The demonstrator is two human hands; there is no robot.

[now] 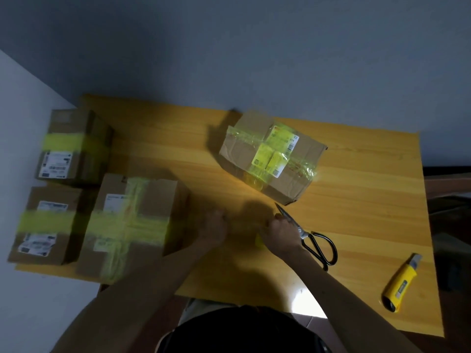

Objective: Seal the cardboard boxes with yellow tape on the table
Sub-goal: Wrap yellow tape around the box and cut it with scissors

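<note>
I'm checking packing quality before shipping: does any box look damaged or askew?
Yes: the centre box sits skewed on the table, its cardboard creased and dented, its yellow tape wrinkled. The three left boxes look tidier, though blurred.

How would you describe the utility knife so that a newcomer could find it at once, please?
Start at the wooden table and go to its right side, near the front edge. Past the black-handled scissors lying by the right hand, the utility knife lies alone. It is the only tool with a yellow body.
</note>
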